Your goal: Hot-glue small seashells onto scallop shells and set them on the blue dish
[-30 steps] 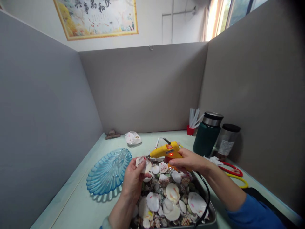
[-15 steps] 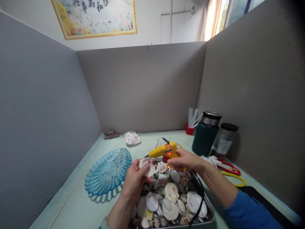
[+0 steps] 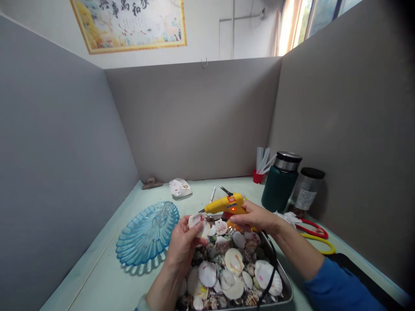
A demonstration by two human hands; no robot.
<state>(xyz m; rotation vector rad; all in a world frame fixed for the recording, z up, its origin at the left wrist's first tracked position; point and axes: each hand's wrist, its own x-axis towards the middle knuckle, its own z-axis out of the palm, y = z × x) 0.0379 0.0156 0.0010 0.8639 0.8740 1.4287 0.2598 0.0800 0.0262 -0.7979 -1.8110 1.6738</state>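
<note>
My left hand (image 3: 184, 238) pinches a pale scallop shell (image 3: 196, 221) with a red mark on it, thumb across its face. In my right hand (image 3: 256, 216) is a yellow hot glue gun (image 3: 223, 204), gripped by its handle, with a small red light lit. Its dark nozzle points left, just above the upper edge of the held shell; whether it touches I cannot tell. Beneath both hands sits a metal tray (image 3: 288, 287) heaped with white, cream and striped shells (image 3: 234, 261). The gun's black cord (image 3: 271, 276) trails over the tray's right side.
To the left lies a blue glass shell-shaped dish (image 3: 147, 235). A crumpled white packet (image 3: 180, 188) and a brown clip (image 3: 152, 183) are behind it. On the right stand a green flask (image 3: 280, 185), a clear jar (image 3: 306, 192), a red cup of glue sticks (image 3: 258, 176) and red-and-yellow handles (image 3: 316, 233).
The glue gun and my right hand have shifted slightly right. The shell in my left hand has tilted a little; both grips are the same.
</note>
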